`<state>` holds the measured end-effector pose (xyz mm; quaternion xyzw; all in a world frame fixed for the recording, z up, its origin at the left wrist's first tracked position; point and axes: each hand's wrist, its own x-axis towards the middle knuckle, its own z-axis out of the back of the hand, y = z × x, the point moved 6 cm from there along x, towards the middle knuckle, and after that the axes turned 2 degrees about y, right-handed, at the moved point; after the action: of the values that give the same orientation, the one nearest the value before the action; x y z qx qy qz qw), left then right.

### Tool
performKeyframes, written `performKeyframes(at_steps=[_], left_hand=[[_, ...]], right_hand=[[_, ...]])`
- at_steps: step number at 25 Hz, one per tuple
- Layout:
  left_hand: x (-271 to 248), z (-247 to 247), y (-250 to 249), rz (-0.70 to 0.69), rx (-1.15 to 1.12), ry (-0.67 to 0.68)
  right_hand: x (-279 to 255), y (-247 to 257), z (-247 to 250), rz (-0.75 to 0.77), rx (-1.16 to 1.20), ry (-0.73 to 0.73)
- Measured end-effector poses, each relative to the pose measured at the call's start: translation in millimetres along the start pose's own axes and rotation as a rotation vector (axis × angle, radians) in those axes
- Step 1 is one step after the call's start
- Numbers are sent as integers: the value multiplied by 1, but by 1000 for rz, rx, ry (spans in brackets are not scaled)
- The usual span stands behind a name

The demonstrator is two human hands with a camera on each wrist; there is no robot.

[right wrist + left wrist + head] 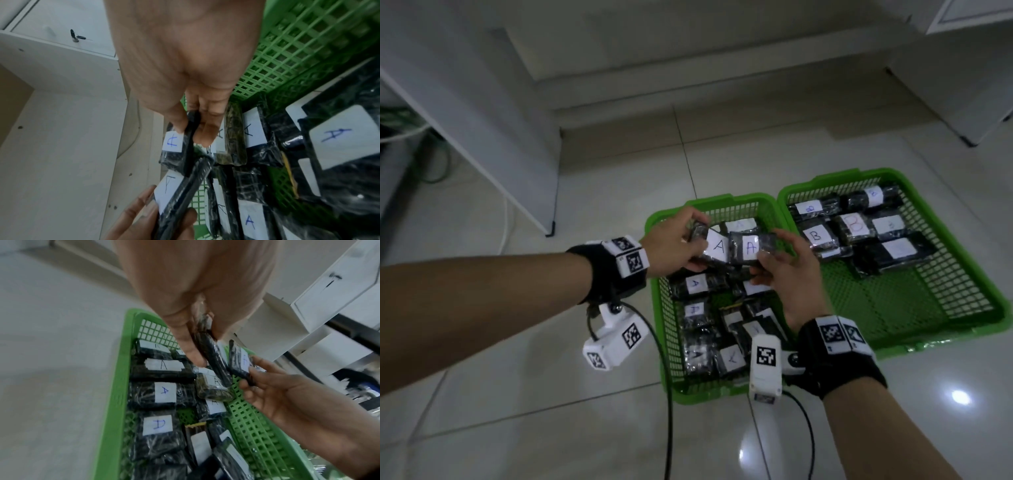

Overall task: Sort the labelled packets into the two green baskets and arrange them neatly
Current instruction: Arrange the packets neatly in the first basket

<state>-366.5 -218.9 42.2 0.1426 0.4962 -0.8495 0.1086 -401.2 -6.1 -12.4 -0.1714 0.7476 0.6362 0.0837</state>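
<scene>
Over the left basket point(654, 301) (far end), my left hand point(671, 240) and right hand point(787, 274) each pinch an A packet point(714, 248).

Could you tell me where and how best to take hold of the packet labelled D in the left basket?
The D packet lies flat, label up, near the left wall of the left basket. Probably come straight down and pinch its two long edges, since neighbouring packets crowd its ends and both hands, left and right, already hold A packets.
</scene>
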Motion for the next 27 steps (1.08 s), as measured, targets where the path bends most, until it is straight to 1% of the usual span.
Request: performKeyframes(at_steps=[3,6,8,10,12,14,17,19,24,27], left_hand=[[-16,1,14,-115,79,-95],[-35,-2,38,-210,75,-227],[-39,-6,61,-216,77,-320],[-40,-14,77,-211,85,-396],[-40,-23,80,-211,48,-452],[-40,-28,79,-207,20,-489],[-41,-29,78,-197,66,-528],[-40,-30,78,-207,61,-535],[-23,-18,84,-211,8,-506],[-16,-14,81,-212,148,-527]], right_hand=[[-8,0,-8,96,-113,10],[-14,-8,-17,105,-317,66],[-15,-17,-18,97,-458,80],[-18,-20,-12,122,-550,39],[-22,-15,-1,192,-701,-48],[-26,-3,9,269,-872,-95],[-21,14,12,305,-1065,-35],[-10,23,8,357,-1189,-5],[15,32,-15,486,-1351,30],[41,43,-31,536,-1452,69]])
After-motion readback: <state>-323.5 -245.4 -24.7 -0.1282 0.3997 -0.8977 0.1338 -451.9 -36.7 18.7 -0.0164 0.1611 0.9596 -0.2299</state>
